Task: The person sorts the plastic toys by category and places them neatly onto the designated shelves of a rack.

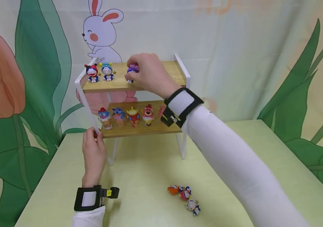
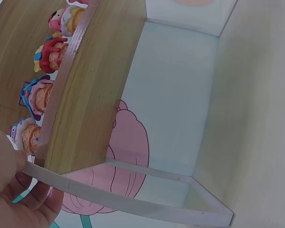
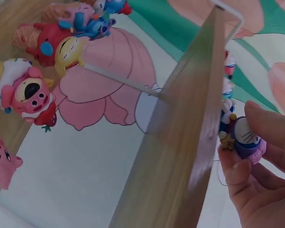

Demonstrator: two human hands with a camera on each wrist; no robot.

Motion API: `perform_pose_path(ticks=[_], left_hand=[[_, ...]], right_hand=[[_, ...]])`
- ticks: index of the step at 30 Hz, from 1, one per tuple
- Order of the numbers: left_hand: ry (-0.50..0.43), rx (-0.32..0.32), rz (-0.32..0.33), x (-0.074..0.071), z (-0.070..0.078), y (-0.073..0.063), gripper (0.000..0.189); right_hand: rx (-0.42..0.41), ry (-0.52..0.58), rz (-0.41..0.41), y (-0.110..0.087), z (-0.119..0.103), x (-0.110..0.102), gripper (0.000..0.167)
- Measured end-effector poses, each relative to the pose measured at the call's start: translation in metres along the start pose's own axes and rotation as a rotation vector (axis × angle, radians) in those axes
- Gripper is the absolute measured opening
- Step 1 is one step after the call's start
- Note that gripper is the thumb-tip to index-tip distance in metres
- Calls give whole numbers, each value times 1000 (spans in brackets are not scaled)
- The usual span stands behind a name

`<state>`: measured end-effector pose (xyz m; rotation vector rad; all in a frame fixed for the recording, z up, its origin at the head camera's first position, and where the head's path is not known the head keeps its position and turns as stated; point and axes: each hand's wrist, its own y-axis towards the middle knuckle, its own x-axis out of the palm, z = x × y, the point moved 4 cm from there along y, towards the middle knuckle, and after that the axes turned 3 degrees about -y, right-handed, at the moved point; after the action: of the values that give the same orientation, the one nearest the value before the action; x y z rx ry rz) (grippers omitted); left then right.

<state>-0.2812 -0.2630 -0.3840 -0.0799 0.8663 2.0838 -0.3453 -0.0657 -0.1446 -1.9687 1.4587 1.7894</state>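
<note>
The pale green table bears a two-tier shelf, standing upright. My right hand is above the upper board, thumb and fingers pinching one small item. My left hand grips the white side frame at the lower board's left end; I judge this hold sound against rocking. Cone figures line the lower board. Two hooded figures sit at the upper board's left; three loose figures lie on the table. The pinched item is a purple-hooded figure; foot contact cannot be confirmed. Recommended: level its feet, match the pair's line, release only once stable.
</note>
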Motion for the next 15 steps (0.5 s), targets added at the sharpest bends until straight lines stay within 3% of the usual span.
perform_pose_path(ticks=[9, 15], left_hand=[[21, 10, 9, 1, 1, -1, 28], [19, 13, 7, 1, 2, 0, 28]], right_hand=[[-16, -85, -47, 31, -3, 6, 17], [53, -120, -76, 41, -2, 11, 15]])
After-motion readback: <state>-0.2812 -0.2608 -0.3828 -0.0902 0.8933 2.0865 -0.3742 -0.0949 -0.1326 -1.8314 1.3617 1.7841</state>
